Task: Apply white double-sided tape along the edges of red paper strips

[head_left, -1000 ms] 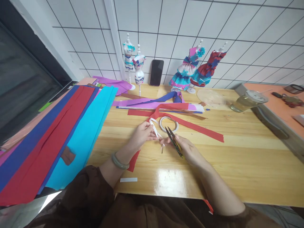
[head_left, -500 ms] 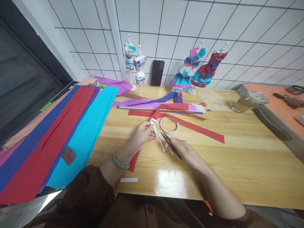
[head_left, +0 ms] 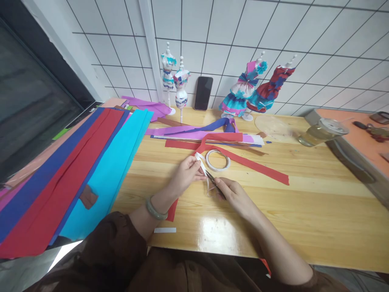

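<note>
My left hand (head_left: pixel 187 172) pinches a narrow strip of white tape (head_left: pixel 199 157) above the table, fingers closed. From there the strip's thin tail hangs toward the tabletop. In my right hand (head_left: pixel 238 194) are small black snips (head_left: pixel 212 178), their pointed tips against or just beside the strip; whether they cut into it I cannot tell. Right behind my hands lies a roll of white tape (head_left: pixel 228 163). Long red crepe paper strips (head_left: pixel 258 166) stretch past the roll, and another red piece (head_left: pixel 172 211) lies partly under my left wrist.
Layered crepe paper sheets (head_left: pixel 121 154) cover the left side. Small dress forms (head_left: pixel 181 95), a propped phone (head_left: pixel 203 93) and dressed forms (head_left: pixel 240 93) stand along the tiled wall. A lidded glass cup (head_left: pixel 319 134) sits at right. A short white strip (head_left: pixel 165 230) lies near the front edge.
The snips in my right hand have moved up and left to the white tape. My left hand still pinches the strip, shifted slightly right. The view has shifted a little.
</note>
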Available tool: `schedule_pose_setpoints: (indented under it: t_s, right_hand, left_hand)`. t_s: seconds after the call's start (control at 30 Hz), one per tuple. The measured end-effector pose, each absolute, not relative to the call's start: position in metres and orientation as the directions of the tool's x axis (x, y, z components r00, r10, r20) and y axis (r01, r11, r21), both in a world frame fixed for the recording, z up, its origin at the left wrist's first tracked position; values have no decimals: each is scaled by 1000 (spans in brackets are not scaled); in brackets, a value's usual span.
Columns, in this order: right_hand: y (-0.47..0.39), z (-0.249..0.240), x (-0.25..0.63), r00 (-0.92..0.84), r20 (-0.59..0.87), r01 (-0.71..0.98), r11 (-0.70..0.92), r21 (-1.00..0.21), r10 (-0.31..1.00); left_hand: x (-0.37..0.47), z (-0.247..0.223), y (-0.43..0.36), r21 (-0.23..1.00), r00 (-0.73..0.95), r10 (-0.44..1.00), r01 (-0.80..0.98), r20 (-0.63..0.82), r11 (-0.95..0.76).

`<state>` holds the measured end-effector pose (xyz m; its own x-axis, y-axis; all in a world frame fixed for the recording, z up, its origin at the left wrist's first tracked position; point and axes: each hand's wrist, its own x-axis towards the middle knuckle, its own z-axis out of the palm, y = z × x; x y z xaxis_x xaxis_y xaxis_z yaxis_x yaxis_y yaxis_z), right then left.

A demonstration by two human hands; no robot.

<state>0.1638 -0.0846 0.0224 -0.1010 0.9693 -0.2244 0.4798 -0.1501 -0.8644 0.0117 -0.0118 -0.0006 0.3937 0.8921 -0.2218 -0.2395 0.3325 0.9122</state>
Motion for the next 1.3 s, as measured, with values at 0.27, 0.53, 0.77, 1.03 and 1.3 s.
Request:
schedule_pose_setpoints:
  t_s: [0.27, 0.53, 0.77, 1.03, 1.3]
  right_hand:
    - [-85, 19, 161, -46, -175, 510, -128, -851, 983]
    - [-87, 19, 156, -3, -132, 504, -112, -856, 991]
    - [-86, 17, 157, -5, -86, 606, -65, -793, 996]
    - [-86, 15, 156, -3, -89, 593, -70, -802, 996]
    - [-86, 14, 156, -28, -101, 600, -65, -797, 994]
  left_hand:
    - [15, -2, -16, 907, 407, 886, -250, -220, 340]
    - [18, 3, -20, 887, 411, 879, -274, -240, 371]
    - [19, 0, -20, 903, 410, 891, -278, -196, 327]
    - [22, -2, -22, 904, 405, 897, -292, -180, 313]
    - [23, 0, -24, 908, 397, 894, -261, -207, 326]
